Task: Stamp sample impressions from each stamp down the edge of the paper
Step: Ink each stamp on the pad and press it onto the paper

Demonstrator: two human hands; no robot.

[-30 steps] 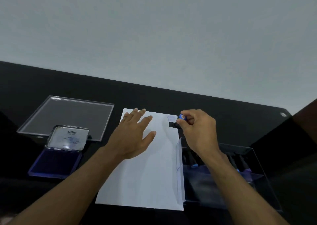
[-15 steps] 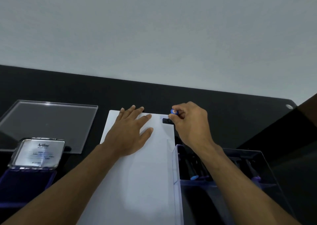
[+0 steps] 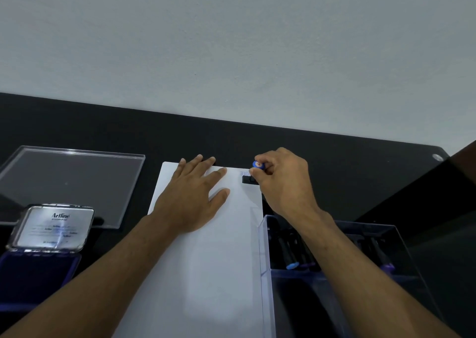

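Black desk [image 3: 334, 162]; white paper [image 3: 206, 260] at centre, pinned flat under spread, straight fingers of left hand [image 3: 192, 198]. Clear box [image 3: 262, 260] of stamps just right of sheet. Right hand [image 3: 283, 183] pinching blue-capped stamp [image 3: 253, 174] on paper's far right corner, beside faint blue impression [image 3: 244, 173]. Open ink pad [image 3: 38, 268] at left.

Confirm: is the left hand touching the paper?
Touching. The head view shows the left hand lying flat on the paper, fingers spread, with no gap beneath.
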